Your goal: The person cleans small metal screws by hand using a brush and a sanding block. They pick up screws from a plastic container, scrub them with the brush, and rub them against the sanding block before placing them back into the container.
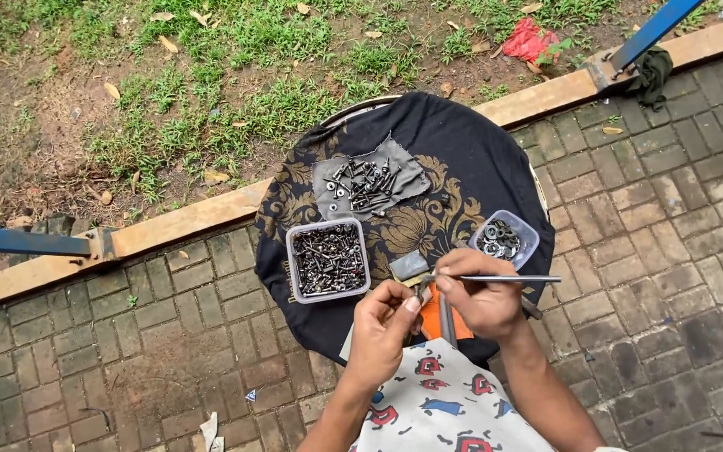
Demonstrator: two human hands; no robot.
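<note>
Both hands are in close together at the near edge of the round table (512,159), almost touching. The left hand (381,331) has its fingertips pinched shut on a small metal part (421,291), too small to make out. The right hand (480,297) is closed around a thin metal rod (508,279) that lies level and points off to the right, its near end meeting that small part right between the two hands. Under them there's an orange-handled tool (437,316) lying on the black patterned cloth (453,142) that covers the table. Just beyond the left hand sits a square clear tub (328,259) packed with dark screws. Up and right of the right hand, a smaller clear tub (504,238) holds washers. Further back, loose bolts and washers (365,184) lie spread over a grey rag (407,177). Brick paving (671,251) all round, a timber kerb (202,219) and grass (236,75) behind
</note>
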